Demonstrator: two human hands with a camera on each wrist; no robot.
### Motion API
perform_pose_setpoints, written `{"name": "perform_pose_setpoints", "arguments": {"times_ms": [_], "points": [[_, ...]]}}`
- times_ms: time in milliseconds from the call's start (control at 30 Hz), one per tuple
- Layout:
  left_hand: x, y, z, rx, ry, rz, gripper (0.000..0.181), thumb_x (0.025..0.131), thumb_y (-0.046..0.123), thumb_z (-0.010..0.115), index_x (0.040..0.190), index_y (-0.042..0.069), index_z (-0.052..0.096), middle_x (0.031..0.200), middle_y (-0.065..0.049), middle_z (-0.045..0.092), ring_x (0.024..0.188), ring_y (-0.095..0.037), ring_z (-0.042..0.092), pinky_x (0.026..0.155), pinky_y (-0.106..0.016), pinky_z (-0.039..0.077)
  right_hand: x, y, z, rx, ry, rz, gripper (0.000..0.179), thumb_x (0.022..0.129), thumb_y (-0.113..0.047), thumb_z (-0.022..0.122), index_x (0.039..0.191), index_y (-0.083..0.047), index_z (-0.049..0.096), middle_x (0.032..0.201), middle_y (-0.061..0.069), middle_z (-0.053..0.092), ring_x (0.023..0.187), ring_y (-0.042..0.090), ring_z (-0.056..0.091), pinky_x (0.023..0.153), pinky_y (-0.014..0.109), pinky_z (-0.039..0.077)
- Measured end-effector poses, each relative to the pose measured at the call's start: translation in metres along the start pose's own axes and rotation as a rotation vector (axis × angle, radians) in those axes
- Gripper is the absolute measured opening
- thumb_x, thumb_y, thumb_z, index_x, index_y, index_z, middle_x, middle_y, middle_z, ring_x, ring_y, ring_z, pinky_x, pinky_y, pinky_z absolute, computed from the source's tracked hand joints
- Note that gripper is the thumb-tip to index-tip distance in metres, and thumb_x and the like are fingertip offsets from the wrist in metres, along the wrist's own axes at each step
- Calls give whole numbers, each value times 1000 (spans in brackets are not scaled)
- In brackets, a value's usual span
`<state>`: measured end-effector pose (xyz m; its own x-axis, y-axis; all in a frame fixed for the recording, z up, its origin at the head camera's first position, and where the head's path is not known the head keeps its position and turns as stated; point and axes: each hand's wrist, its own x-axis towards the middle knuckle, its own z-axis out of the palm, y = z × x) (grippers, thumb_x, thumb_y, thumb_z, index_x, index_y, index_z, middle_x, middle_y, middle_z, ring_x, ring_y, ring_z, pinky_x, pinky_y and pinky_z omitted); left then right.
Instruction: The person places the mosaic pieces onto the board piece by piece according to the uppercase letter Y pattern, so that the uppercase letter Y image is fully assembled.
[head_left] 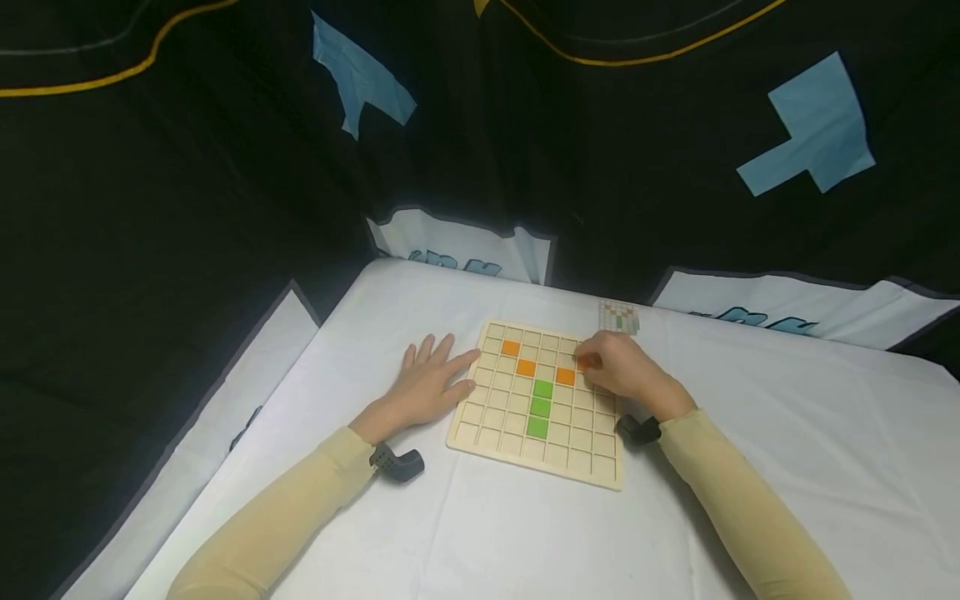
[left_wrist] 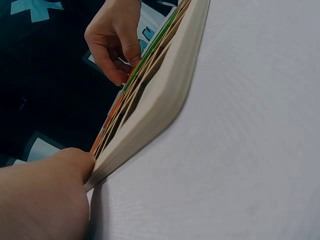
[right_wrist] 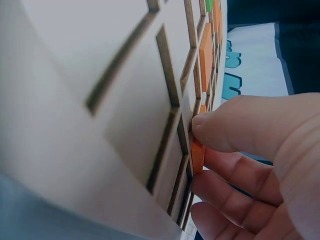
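Observation:
A square wooden grid board (head_left: 480, 414) lies on the white-covered table. Three green square tiles (head_left: 540, 407) run in a column near its middle. Orange tiles branch from the column's top: two go up to the left, the inner one (head_left: 526, 367) and the outer one (head_left: 510, 347), and one (head_left: 566, 377) sits to the right. At the board's right side my right hand (head_left: 626, 367) pinches another orange tile (right_wrist: 198, 156) between thumb and fingers, at a grid cell. My left hand (head_left: 420, 392) lies with fingers extended, index and thumb touching the board's left edge.
Beyond the board, near the table's far edge, lies a small printed card (head_left: 618, 317) with a grid pattern. White cloth (head_left: 810, 467) covers the table. A black curtain (head_left: 585, 150) with blue tape pieces (head_left: 821, 125) hangs behind.

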<state>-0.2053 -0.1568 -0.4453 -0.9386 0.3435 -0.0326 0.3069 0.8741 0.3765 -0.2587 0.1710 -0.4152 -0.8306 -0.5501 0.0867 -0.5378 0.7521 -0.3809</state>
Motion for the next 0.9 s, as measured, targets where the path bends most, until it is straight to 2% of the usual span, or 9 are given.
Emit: {"name": "perform_pose_setpoints", "arguments": {"times_ms": [133,300,433,567,700,900], "points": [[1,-1,-1,3,2,2,58,105,44,47,158,22,40,168,-26,18,156,-54,6,123,-72,3,1,-1,0,5,2,8,26,82,5,71,107,-1,77,92,7,73,82,20,57,81,40,55],[1,-1,1,1,3,6,58,104,44,47,158,22,40,168,-27,18,156,-54,6,123,-72,3,-2,-1,-1,16,-16,57,31,84,3,71,115,0,76,100,10,74,86,20,59,85,42,57],[2,0,2,5,0,7,58,104,44,47,158,22,40,168,-26,18,156,-54,6,123,-72,3,-7,0,-5,19,-16,84,32,85,1,72,116,0,75,104,11,75,85,21,59,82,40,56],[2,1,0,2,-3,11,58,104,45,47,158,23,40,169,-26,18,156,-53,6,124,-71,3,-18,4,-12,6,5,93,30,87,-2,72,116,2,75,109,15,76,86,22,61,81,41,56],[2,1,-2,3,1,8,58,104,44,47,158,23,40,168,-26,18,156,-54,6,123,-71,3,-33,10,-21,-26,9,120,30,90,-7,70,118,3,74,112,17,75,95,27,66,88,48,58],[1,-2,-3,1,1,0,58,104,45,46,158,24,40,169,-25,18,156,-53,7,124,-71,3,-58,19,-31,-26,-2,222,36,92,-11,68,124,6,69,122,23,70,108,37,67,93,54,56]]}}
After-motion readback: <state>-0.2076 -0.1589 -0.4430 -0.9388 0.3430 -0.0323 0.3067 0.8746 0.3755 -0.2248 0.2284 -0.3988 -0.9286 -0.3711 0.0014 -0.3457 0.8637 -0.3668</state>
